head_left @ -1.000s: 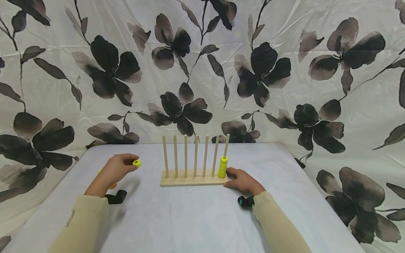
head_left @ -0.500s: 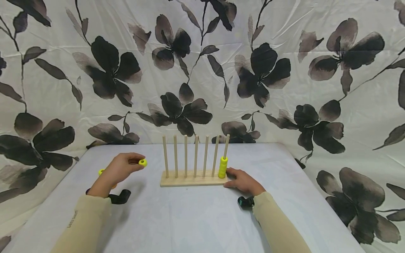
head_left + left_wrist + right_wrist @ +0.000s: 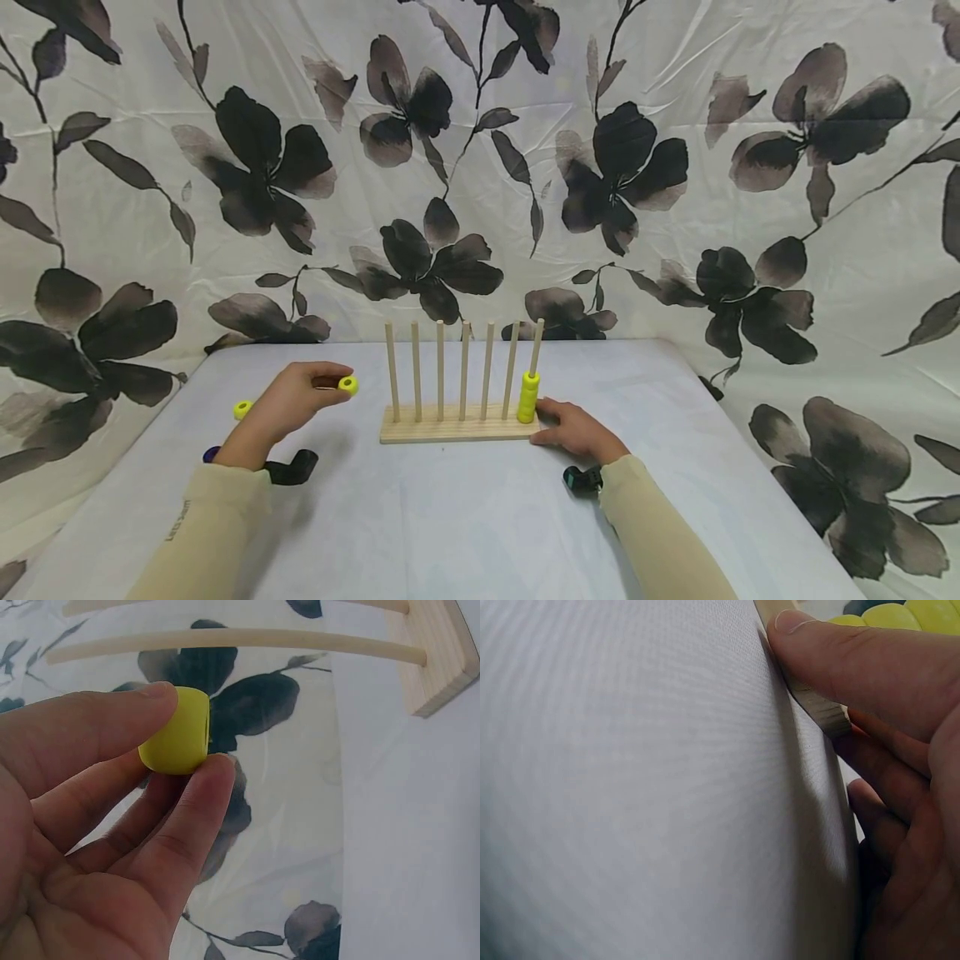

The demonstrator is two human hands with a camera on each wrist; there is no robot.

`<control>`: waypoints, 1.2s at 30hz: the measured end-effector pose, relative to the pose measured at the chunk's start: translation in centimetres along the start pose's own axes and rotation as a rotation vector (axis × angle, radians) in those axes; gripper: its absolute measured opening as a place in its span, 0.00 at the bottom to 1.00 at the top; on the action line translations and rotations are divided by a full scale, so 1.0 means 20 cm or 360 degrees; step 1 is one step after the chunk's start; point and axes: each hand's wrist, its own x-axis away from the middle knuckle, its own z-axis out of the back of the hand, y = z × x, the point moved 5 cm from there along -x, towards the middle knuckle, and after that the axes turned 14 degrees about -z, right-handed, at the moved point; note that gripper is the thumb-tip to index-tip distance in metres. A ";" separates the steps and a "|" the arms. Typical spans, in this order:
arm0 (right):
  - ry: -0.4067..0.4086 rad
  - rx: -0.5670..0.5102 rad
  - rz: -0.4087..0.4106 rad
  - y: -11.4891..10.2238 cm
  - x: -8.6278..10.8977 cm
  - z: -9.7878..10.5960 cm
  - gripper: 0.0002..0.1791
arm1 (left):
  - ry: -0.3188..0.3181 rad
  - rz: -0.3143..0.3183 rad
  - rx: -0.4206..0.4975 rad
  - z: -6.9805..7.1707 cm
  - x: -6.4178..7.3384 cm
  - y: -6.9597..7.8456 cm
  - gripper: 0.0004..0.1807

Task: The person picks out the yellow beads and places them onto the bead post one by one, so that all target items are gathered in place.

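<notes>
My left hand (image 3: 288,404) pinches a yellow bead (image 3: 348,385) between thumb and fingertips, raised over the table left of a wooden peg rack (image 3: 457,432). In the left wrist view the bead (image 3: 180,735) looks short and rounded, with its hole facing the rack side. Several thin upright pegs stand in a row on the rack's base. The rightmost one carries a stack of yellow beads (image 3: 528,397). At that end my right hand (image 3: 577,429) holds the base, thumb along the front edge and fingers by the end face. The right wrist view shows the wooden base (image 3: 821,709) between them.
Another yellow bead (image 3: 242,408) lies on the white table (image 3: 450,517) behind my left forearm. A dark blue bead (image 3: 212,454) shows partly beside that wrist. Black wrist devices hang under both wrists. A floral cloth (image 3: 465,167) rises behind the table.
My left hand has moved right with its yellow bead, closer to the rack. The beads behind the forearm show differently: orange is now hidden, dark blue visible. My right hand stays put.
</notes>
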 end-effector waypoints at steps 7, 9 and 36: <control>0.0005 -0.0004 0.0001 0.00 0.00 0.00 0.41 | -0.0007 -0.0025 -0.0009 -0.01 -0.01 0.05 0.27; 0.0005 -0.0004 0.0003 0.00 0.00 0.00 0.41 | -0.0012 -0.0032 -0.0007 -0.02 -0.01 0.06 0.26; 0.0018 -0.0011 0.0043 0.01 0.00 0.00 0.40 | -0.0019 -0.0166 0.0105 -0.03 -0.04 0.26 0.26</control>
